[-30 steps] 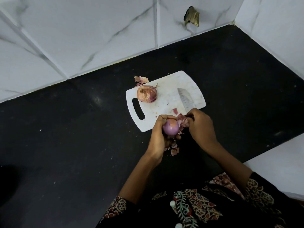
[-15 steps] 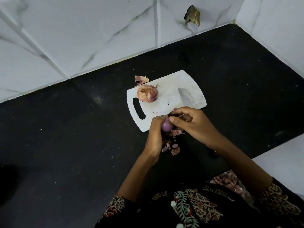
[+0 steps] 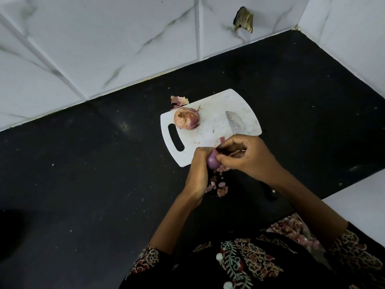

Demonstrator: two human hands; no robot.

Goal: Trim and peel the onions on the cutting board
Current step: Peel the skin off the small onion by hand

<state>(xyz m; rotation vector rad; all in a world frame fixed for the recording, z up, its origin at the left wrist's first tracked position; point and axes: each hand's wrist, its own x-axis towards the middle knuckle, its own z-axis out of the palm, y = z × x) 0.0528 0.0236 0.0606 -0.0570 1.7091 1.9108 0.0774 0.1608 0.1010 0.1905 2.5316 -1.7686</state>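
A peeled purple onion (image 3: 213, 162) is being gripped in the curled left hand (image 3: 199, 171) over the near edge of the white cutting board (image 3: 210, 130). Its top is being pinched by the right hand (image 3: 248, 156). An unpeeled onion (image 3: 186, 121) is being left near the board's handle slot, with the knife blade (image 3: 233, 122) lying by the right edge. Skin scraps (image 3: 220, 187) are lying on the black surface (image 3: 104, 163) beneath the hands.

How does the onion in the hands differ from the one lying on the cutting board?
The onion in the hands shows smooth, glossy purple flesh; the onion on the board still wears dull, papery, brownish-pink skin. The first is held in the left hand while the right hand pinches at it; the second lies untouched near the cutting board handle slot. The held one shows smaller, though mostly hidden. Both are red onions.
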